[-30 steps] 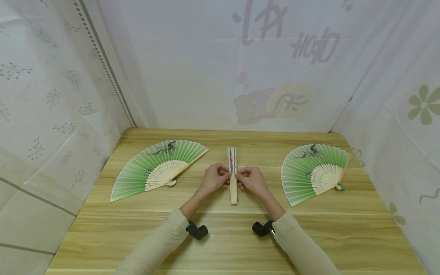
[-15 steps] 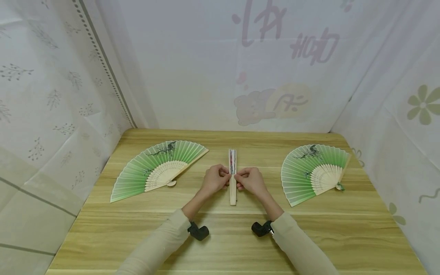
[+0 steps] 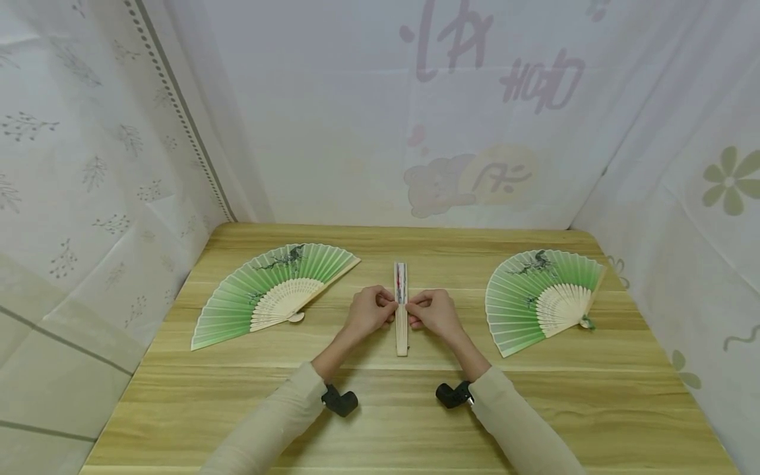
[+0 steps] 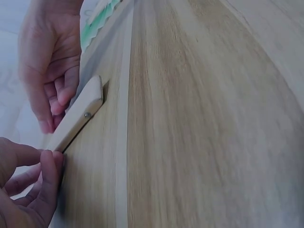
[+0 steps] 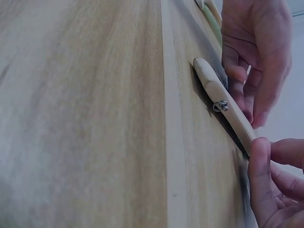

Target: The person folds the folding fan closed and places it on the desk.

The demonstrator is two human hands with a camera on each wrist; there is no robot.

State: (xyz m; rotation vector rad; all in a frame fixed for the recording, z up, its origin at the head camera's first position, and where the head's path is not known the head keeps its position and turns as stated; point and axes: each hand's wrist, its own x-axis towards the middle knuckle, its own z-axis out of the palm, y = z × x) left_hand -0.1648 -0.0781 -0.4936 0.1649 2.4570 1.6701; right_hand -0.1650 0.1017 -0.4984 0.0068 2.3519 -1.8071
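Observation:
A folded hand fan (image 3: 402, 336) stands lengthwise in the middle of the table, its pale wooden ribs toward me and its patterned leaf at the far end. My left hand (image 3: 369, 311) pinches its left side between thumb and fingers, about halfway along. Opposite it, my right hand (image 3: 437, 311) pinches the right side in the same way. In the right wrist view, a small metal ring shows at the pivot of the fan (image 5: 230, 105), near its rounded end. The left wrist view shows the pivot's pin on the fan (image 4: 78, 111) close over the wood.
On the left lies a spread green fan (image 3: 285, 290) with a dark branch print. Another spread green fan (image 3: 546, 300), with a green cord at its pivot, lies on the right. Printed cloth (image 3: 332, 132) hangs behind and beside the wooden table (image 3: 392, 429).
The far end of the folded fan has come down and slightly toward me. Both hands keep their pinch and have barely shifted. The two green fans have not moved.

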